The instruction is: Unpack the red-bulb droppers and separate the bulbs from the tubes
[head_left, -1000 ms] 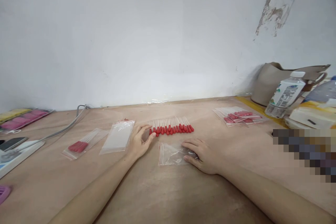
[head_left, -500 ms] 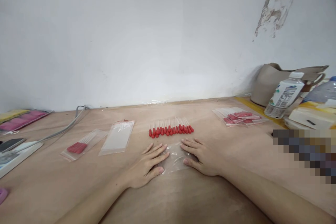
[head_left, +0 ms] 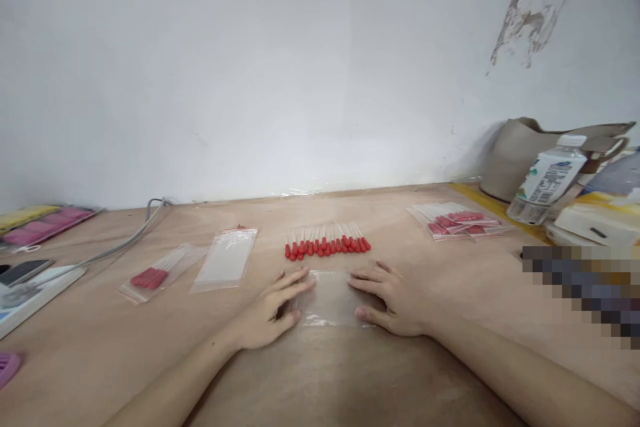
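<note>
On our counter (head_left: pixel 320 380), left grip (head_left: pixel 261 319) and right grip (head_left: pixel 401 303) lie unclenched on the plastic bag (head_left: pixel 327 297) between them, likely light, slippery, limp, best pinched by its edges.

I'm seeing soft light on the white wall (head_left: pixel 250 67), glare flecking the clear plastic bag (head_left: pixel 327 299), shadow dimming the near tabletop (head_left: pixel 320 387), blocky pixels blotting the right edge.

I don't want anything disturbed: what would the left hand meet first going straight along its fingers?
The left hand would first meet the clear plastic bag at its fingertips. Beyond, its line seems to run towards the red-tipped sticks, though depth is unclear.
</note>
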Available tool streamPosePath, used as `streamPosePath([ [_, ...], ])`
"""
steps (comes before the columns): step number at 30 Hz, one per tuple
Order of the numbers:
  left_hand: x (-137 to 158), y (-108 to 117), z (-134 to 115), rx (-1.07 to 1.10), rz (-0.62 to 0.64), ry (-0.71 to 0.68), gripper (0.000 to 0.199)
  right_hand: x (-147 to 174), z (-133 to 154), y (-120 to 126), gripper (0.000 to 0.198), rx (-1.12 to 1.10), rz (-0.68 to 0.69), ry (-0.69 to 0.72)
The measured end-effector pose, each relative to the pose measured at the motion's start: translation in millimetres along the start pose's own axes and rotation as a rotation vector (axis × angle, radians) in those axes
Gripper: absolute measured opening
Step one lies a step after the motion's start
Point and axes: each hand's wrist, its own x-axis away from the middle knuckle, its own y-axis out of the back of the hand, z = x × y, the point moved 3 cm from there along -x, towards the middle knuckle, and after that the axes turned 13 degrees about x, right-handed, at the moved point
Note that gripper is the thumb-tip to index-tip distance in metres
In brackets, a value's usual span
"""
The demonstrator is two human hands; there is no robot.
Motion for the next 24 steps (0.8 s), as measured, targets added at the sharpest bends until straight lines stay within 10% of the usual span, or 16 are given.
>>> streamPosePath([
  [6, 3, 17, 25, -0.019, -0.575, 0.285, 0.027, 3, 6, 3, 0.033, -0.236, -0.157, 0.07],
  [17, 4, 19, 26, 0.188, -0.246, 0.391, 0.026, 1, 7, -2, 0.025, -0.104, -0.167, 0.129],
  [24, 22, 116, 74, -0.182, -0.384, 0.445, 0.02, 2, 6, -6, 0.026, -0.072, -0.194, 0.113],
])
